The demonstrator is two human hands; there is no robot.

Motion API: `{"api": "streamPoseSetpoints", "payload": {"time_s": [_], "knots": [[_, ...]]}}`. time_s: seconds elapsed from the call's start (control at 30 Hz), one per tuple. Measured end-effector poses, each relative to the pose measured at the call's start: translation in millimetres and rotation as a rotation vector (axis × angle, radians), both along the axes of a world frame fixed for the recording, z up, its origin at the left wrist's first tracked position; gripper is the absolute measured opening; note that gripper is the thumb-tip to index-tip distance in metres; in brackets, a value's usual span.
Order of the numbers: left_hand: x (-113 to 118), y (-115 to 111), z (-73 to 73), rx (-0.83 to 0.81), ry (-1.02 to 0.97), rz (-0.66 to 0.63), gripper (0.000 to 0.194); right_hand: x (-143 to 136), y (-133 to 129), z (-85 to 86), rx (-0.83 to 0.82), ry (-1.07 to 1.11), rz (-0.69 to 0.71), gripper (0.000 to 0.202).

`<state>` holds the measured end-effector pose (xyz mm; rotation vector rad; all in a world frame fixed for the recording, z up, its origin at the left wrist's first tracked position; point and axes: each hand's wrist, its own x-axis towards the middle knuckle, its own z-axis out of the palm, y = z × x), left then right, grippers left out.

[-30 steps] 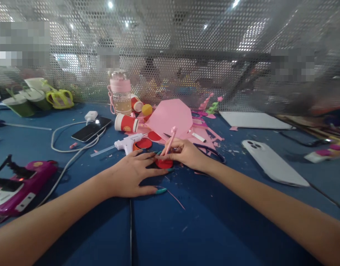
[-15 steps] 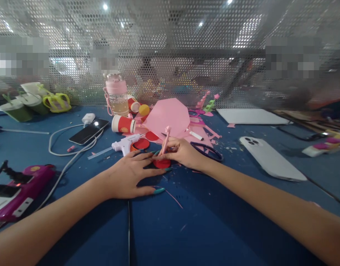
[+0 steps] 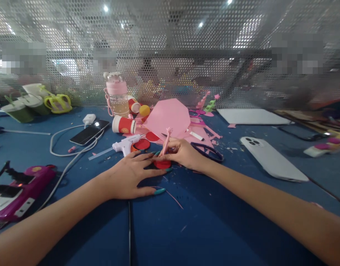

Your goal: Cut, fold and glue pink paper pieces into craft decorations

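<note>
My right hand (image 3: 183, 153) is closed around a pink pen (image 3: 166, 142), its tip down at a red round piece (image 3: 162, 164) on the blue table. My left hand (image 3: 132, 175) lies flat with the fingers spread, its fingertips resting on the red piece's left and near edges. Just beyond the left hand is a white glue gun (image 3: 127, 144) with a clear glue stick, beside another red disc (image 3: 141, 144). Dark-handled scissors (image 3: 207, 151) lie by my right wrist, partly hidden.
A large pink paper sheet (image 3: 168, 117) lies behind the hands, near a red-and-white paper cup (image 3: 123, 125) and a pink-lidded bottle (image 3: 116, 95). A black phone (image 3: 89, 132) and a purple power strip (image 3: 26, 192) are left; a white phone (image 3: 272, 159) is right.
Both hands stay nearly in place; the pen still stands at the red piece. The whole view has shifted very slightly.
</note>
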<state>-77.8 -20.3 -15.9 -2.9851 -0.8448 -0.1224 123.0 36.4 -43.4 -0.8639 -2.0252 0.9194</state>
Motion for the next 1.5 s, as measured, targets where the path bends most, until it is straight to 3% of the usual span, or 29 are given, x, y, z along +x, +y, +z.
{"api": "streamPoseSetpoints", "payload": {"time_s": [0.5, 0.87, 1.33, 1.5], "knots": [[0.7, 0.0, -0.2, 0.011, 0.009, -0.004, 0.047, -0.7, -3.8, 4.2, 0.103, -0.031, -0.032, 0.023], [0.7, 0.0, -1.5, 0.006, -0.001, 0.005, 0.047, 0.1, -7.7, 6.4, 0.08, -0.041, -0.041, 0.021], [0.2, -0.3, -0.7, 0.035, 0.031, -0.01, 0.051, 2.2, -18.7, 2.3, 0.372, -0.009, -0.125, 0.027], [0.2, -0.4, -0.4, 0.033, 0.025, -0.008, 0.05, 1.3, -19.7, 2.0, 0.437, 0.004, -0.135, 0.02]]}}
